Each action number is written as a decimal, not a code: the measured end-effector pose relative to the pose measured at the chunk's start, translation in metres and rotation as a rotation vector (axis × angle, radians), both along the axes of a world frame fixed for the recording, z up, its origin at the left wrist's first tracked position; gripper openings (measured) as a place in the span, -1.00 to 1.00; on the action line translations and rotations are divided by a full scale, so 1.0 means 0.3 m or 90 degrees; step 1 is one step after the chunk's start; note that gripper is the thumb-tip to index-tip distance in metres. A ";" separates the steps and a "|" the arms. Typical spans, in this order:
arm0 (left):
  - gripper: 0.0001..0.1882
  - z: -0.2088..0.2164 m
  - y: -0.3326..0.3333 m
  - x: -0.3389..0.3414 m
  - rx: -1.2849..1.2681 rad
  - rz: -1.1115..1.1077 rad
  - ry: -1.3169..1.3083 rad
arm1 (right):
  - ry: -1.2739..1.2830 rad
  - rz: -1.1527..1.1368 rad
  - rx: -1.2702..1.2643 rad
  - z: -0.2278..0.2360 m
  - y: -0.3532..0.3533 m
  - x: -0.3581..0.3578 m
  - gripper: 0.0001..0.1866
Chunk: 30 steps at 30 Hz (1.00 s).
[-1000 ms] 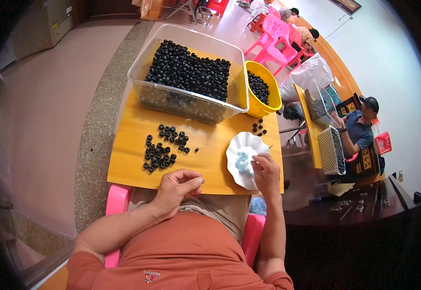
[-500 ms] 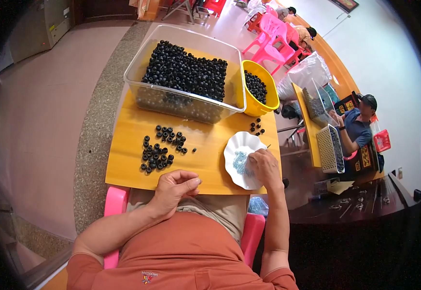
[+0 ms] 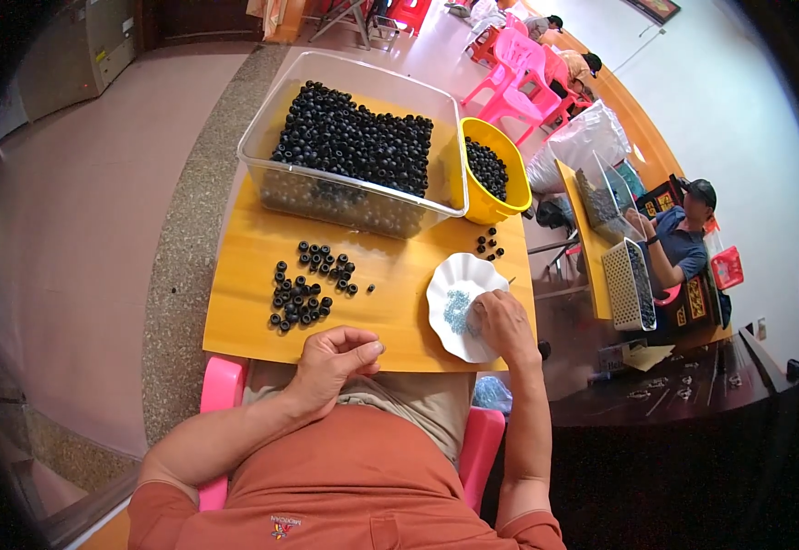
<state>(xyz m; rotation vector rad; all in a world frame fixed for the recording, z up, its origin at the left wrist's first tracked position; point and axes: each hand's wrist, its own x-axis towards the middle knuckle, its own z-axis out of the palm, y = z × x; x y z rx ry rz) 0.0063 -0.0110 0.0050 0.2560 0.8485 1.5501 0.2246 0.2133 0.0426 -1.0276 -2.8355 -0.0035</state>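
My right hand (image 3: 507, 328) reaches over the white scalloped plate (image 3: 448, 275), its fingers closed and pointing down. A thin dark stick-like tool (image 3: 511, 281) pokes out above these fingers; its kind is too small to make out. Small pale blue pieces (image 3: 457, 310) lie in the plate beside the fingertips, which are partly hidden. At the table's near edge, my left hand (image 3: 335, 365) is closed in a thumb-and-finger pinch; whatever sits in it is too small to name. Ahead of it, loose black beads (image 3: 299, 302) with holes are spread on the yellow wooden table (image 3: 386, 293).
A clear plastic bin (image 3: 354, 188) full of black beads stands at the back, beside a yellow tub (image 3: 496, 209) of more beads. A few beads (image 3: 489, 243) lie in front of the tub. To the right, a co-worker (image 3: 679, 234) sits near a white perforated basket (image 3: 629, 284).
The view has shifted very slightly. Both hands keep nearly the same places and grips, the right over the plate and the left by the table edge.
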 end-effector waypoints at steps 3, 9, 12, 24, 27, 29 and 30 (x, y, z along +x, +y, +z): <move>-0.88 0.002 0.001 0.000 -0.001 0.001 0.003 | -0.022 0.004 0.000 0.005 0.002 0.000 -0.88; -0.86 0.000 -0.001 0.000 0.002 -0.001 0.003 | 0.060 0.013 -0.006 0.009 -0.020 -0.002 -0.88; -0.86 -0.002 -0.001 -0.001 0.002 -0.003 0.007 | 0.134 0.016 -0.001 0.004 -0.021 0.001 -0.87; -0.84 -0.008 0.002 0.005 0.013 -0.010 0.010 | 0.598 0.106 -0.598 0.017 -0.309 -0.144 -0.93; -0.84 -0.022 0.003 0.006 0.027 -0.020 0.010 | 0.604 0.106 -0.687 -0.017 -0.356 -0.196 -0.95; -0.84 -0.014 0.002 0.006 0.028 -0.020 0.006 | 0.584 0.119 -0.698 -0.046 -0.354 -0.209 -0.95; -0.83 -0.010 0.001 0.007 0.030 -0.023 0.000 | 0.549 0.143 -0.670 -0.050 -0.349 -0.211 -0.94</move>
